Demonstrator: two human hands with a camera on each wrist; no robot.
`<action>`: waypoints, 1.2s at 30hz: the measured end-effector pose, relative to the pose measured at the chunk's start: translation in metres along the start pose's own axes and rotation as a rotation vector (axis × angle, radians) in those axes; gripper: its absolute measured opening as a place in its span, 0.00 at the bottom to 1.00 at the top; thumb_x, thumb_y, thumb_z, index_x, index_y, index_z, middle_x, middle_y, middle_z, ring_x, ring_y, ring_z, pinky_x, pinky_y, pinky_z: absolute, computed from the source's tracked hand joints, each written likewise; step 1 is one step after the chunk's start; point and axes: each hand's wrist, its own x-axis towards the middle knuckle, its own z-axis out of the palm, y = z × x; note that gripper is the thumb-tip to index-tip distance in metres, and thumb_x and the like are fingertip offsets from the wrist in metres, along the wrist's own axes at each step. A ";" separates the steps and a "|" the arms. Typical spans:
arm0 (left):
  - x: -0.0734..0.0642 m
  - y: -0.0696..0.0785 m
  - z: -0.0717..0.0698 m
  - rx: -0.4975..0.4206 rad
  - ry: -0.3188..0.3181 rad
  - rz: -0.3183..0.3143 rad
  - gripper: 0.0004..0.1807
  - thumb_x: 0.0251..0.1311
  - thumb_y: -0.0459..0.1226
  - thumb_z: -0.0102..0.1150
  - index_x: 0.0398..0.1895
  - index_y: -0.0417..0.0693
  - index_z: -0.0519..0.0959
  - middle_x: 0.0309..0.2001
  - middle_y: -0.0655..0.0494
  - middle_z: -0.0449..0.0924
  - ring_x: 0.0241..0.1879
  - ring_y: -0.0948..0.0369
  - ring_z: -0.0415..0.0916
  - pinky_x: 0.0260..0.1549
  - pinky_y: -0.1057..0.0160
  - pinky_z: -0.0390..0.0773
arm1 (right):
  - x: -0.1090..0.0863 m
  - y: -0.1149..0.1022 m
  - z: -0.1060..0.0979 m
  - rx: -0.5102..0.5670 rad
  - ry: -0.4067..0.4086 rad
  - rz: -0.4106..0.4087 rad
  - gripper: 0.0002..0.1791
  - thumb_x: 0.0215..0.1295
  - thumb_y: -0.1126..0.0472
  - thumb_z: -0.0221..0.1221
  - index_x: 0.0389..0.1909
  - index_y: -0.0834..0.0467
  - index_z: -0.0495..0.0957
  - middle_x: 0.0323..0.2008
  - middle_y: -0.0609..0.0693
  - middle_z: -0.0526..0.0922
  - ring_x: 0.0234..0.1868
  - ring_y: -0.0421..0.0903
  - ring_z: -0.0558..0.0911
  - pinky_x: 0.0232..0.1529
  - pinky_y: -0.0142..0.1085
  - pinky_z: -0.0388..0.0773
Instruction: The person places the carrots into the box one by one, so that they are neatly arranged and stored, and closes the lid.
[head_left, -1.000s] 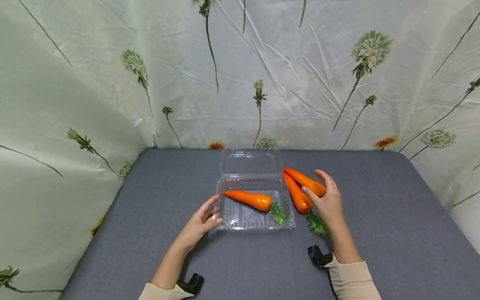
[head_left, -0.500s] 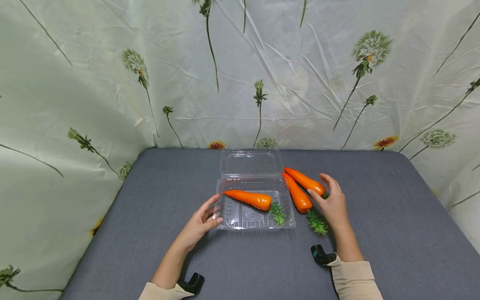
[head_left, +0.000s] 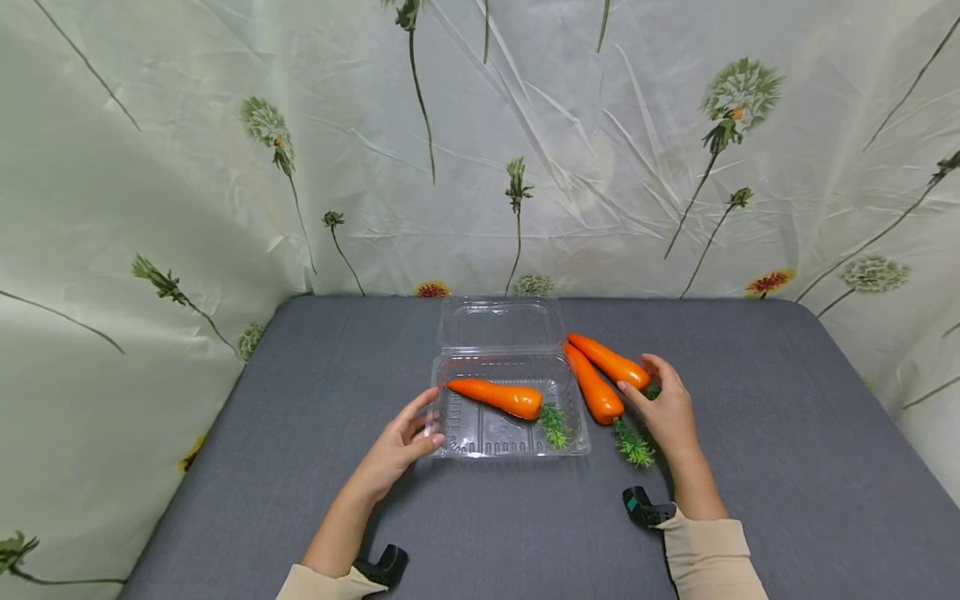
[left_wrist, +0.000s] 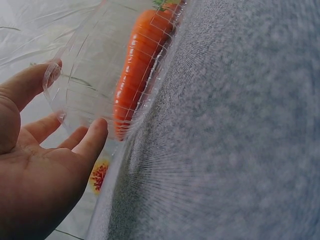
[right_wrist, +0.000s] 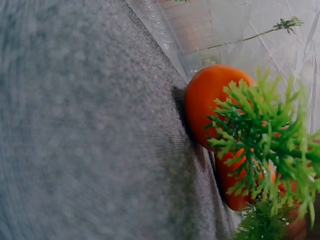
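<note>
A clear plastic clamshell box (head_left: pixel 487 442) stands with its lid (head_left: pixel 502 323) laid back. One orange carrot (head_left: pixel 498 397) with a feathery green top lies inside it. My left hand (head_left: pixel 393 450) is at the box's left side, thumb and fingertips touching the rim. Two more carrots lie right of the box: a near carrot (head_left: pixel 596 392) and a far carrot (head_left: pixel 611 360). My right hand (head_left: pixel 670 412) is at the far carrot's thick end, thumb and index finger loosely spread about it. Its green top is mostly hidden. In the right wrist view, green leaves (right_wrist: pixel 270 135) cover most of that hand.
A grey cloth-covered table (head_left: pixel 487 525) carries everything. Behind it and on both sides hangs a pale curtain (head_left: pixel 450 217) printed with dandelions. Each wrist bears a black camera, such as the right wrist camera (head_left: pixel 647 508).
The right hand has slid right and slightly toward me along the far carrot, toward its leafy end, baring more of the carrot. The left hand, box and carrots have stayed in place.
</note>
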 end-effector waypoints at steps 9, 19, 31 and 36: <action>-0.001 0.000 -0.001 -0.013 0.000 0.009 0.39 0.55 0.29 0.58 0.68 0.45 0.51 0.68 0.48 0.47 0.63 0.46 0.51 0.51 0.70 0.64 | 0.000 0.006 0.002 -0.001 -0.036 0.084 0.28 0.53 0.64 0.64 0.54 0.68 0.65 0.50 0.66 0.71 0.52 0.60 0.70 0.52 0.51 0.62; 0.000 -0.001 -0.001 -0.011 -0.005 0.023 0.39 0.55 0.29 0.58 0.68 0.45 0.51 0.68 0.48 0.47 0.62 0.46 0.51 0.51 0.70 0.64 | 0.000 0.010 0.002 0.074 -0.052 0.211 0.28 0.56 0.63 0.62 0.55 0.66 0.64 0.52 0.65 0.70 0.53 0.58 0.69 0.54 0.50 0.61; 0.001 -0.003 -0.002 0.003 -0.004 0.010 0.38 0.55 0.31 0.59 0.68 0.46 0.52 0.68 0.49 0.48 0.62 0.47 0.52 0.51 0.70 0.64 | 0.003 0.003 0.004 0.352 0.087 0.310 0.26 0.55 0.66 0.61 0.55 0.65 0.67 0.49 0.53 0.71 0.47 0.39 0.70 0.37 0.21 0.68; 0.001 -0.003 -0.002 0.004 -0.003 0.008 0.38 0.55 0.31 0.59 0.68 0.46 0.52 0.68 0.49 0.48 0.62 0.47 0.52 0.52 0.69 0.63 | 0.003 -0.002 0.002 0.402 0.122 0.311 0.26 0.55 0.68 0.61 0.55 0.65 0.67 0.47 0.49 0.71 0.46 0.39 0.70 0.37 0.21 0.69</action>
